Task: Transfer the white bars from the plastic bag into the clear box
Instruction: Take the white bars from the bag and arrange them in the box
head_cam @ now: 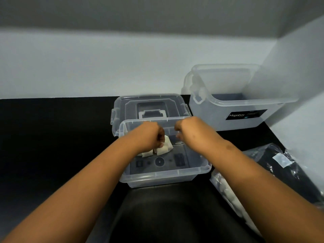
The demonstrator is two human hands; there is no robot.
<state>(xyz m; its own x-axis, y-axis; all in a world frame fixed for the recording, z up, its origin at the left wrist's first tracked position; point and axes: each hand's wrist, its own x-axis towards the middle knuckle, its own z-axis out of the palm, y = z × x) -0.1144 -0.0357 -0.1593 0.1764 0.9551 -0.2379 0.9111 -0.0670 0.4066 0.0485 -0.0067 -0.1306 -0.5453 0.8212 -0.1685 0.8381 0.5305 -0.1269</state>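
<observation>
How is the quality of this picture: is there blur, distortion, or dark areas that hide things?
Head view: wide-angle lens bends the wall line and stretches the forearms; light is dim, so the black table swallows detail; left hand and right hand over the clear box are softly blurred; the white bars lack sharp edges.

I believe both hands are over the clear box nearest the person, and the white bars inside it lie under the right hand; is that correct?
Not quite. In the head view both hands are over the clear box, but the white bars lie under the left hand, whose fingers curl at them. The right hand is beside them, not above them.
</observation>
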